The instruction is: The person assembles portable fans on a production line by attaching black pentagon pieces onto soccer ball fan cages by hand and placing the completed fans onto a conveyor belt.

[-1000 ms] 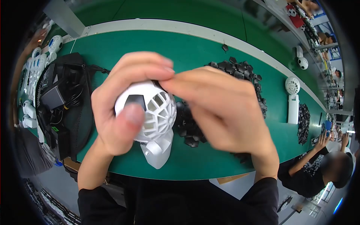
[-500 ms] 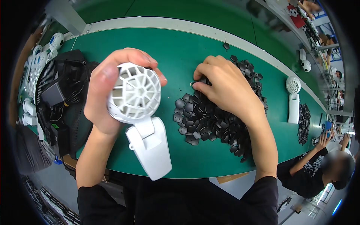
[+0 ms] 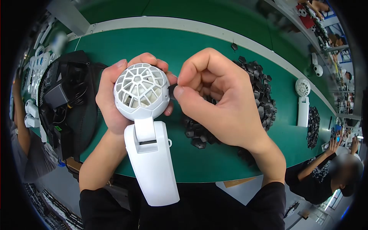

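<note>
My left hand (image 3: 113, 101) is wrapped round the round, caged head of a white handheld fan (image 3: 151, 161), whose handle points down toward me. Between the thumb and index finger of my right hand (image 3: 226, 99) is a small black piece (image 3: 173, 91), held against the right side of the fan head beside my left fingertips. A pile of black pentagonal pieces (image 3: 264, 101) lies on the green table (image 3: 191, 166), partly hidden behind my right hand.
A black mesh bag (image 3: 82, 111) with cables and an adapter lies at the left. Another white fan (image 3: 303, 109) and a smaller black pile (image 3: 313, 128) are at the right. One loose black piece (image 3: 234, 46) sits near the far edge. People sit at both sides.
My right hand has come from the black pile to the fan head with a black piece. The fan has turned in my left hand. At the far left, a person's arm has come into view.
</note>
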`<state>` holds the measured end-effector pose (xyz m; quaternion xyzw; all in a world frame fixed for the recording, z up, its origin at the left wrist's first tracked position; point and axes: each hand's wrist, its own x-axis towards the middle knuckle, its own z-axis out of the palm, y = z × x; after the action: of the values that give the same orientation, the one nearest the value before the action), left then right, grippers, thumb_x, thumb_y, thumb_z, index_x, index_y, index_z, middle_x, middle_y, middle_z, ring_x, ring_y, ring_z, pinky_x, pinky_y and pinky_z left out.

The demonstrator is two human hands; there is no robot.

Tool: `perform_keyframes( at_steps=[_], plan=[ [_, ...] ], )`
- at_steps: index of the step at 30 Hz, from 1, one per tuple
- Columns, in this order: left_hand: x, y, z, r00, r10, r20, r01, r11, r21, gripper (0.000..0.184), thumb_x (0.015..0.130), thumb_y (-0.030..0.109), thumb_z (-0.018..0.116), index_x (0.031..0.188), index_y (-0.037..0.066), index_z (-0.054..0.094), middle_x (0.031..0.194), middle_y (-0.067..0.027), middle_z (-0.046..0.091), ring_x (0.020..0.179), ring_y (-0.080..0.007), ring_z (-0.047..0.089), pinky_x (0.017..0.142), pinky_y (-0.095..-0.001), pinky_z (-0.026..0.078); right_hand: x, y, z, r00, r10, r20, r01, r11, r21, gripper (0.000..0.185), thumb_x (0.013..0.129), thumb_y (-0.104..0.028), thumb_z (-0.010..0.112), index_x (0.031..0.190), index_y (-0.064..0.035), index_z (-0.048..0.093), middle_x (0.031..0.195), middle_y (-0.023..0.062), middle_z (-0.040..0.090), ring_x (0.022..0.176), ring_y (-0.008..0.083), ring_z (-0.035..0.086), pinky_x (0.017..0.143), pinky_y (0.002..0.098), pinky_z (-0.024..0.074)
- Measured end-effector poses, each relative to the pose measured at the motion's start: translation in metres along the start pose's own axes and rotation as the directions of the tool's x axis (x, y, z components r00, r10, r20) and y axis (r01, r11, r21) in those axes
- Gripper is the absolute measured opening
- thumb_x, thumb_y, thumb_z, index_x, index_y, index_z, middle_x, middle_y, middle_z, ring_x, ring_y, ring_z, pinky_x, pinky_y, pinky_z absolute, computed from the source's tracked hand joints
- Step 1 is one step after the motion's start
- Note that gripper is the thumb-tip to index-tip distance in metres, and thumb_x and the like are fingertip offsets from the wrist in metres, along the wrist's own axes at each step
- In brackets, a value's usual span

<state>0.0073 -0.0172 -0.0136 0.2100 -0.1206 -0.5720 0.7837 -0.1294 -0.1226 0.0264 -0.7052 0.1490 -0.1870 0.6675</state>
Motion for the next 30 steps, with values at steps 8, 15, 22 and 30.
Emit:
perform_keyframes(
  at_steps=[8, 15, 22, 30],
  plan=[
    [-0.003, 0.001, 0.000, 0.994, 0.095, 0.060, -0.098, 0.994, 0.044, 0.047, 0.085, 0.038, 0.033, 0.097, -0.003, 0.054, 0.094, -0.0185, 0.057, 0.087, -0.0306, 0.059, 0.056, -0.0372, 0.054, 0.005, 0.005, 0.002, 0.978, 0.173, 0.118, -0.201, 0.930, 0.306, 0.022, 0.077, 0.001, 0.065, 0.089, -0.0037, 0.047, 0.074, 0.0052, 0.060, 0.068, 0.0107, 0.061, 0.054, 0.0205, 0.0478],
    [-0.011, 0.003, 0.012, 0.896, 0.264, 0.358, -0.381, 0.871, 0.309, 0.042, 0.084, 0.038, 0.033, 0.091, 0.000, 0.048, 0.093, -0.0167, 0.046, 0.082, -0.0291, 0.051, 0.069, -0.0367, 0.046, 0.010, 0.006, -0.004, 0.956, 0.184, 0.229, -0.226, 0.958, 0.175, 0.024, 0.071, -0.007, 0.074, 0.071, -0.0036, 0.051, 0.068, -0.0004, 0.057, 0.060, 0.0034, 0.052, 0.052, 0.0166, 0.0384],
    [-0.004, 0.007, 0.008, 0.897, 0.279, 0.342, -0.417, 0.788, 0.453, 0.042, 0.083, 0.032, 0.039, 0.091, -0.007, 0.053, 0.092, -0.0192, 0.051, 0.080, -0.0280, 0.056, 0.069, -0.0348, 0.046, 0.032, 0.017, -0.063, 0.999, -0.027, -0.021, 0.008, 0.770, -0.638, 0.019, 0.079, -0.016, 0.062, 0.085, 0.0014, 0.061, 0.074, 0.0067, 0.061, 0.069, 0.0125, 0.056, 0.064, 0.0251, 0.0441],
    [0.003, 0.010, 0.004, 0.959, 0.239, 0.151, -0.267, 0.592, 0.761, 0.042, 0.085, 0.034, 0.041, 0.098, -0.005, 0.050, 0.097, -0.0156, 0.055, 0.082, -0.0165, 0.055, 0.072, -0.0256, 0.045, 0.041, 0.071, -0.134, 0.951, -0.063, -0.304, -0.203, 0.615, -0.762, 0.018, 0.077, -0.013, 0.063, 0.085, 0.0028, 0.061, 0.076, 0.0066, 0.062, 0.073, 0.0145, 0.056, 0.070, 0.0270, 0.0453]
  ],
)
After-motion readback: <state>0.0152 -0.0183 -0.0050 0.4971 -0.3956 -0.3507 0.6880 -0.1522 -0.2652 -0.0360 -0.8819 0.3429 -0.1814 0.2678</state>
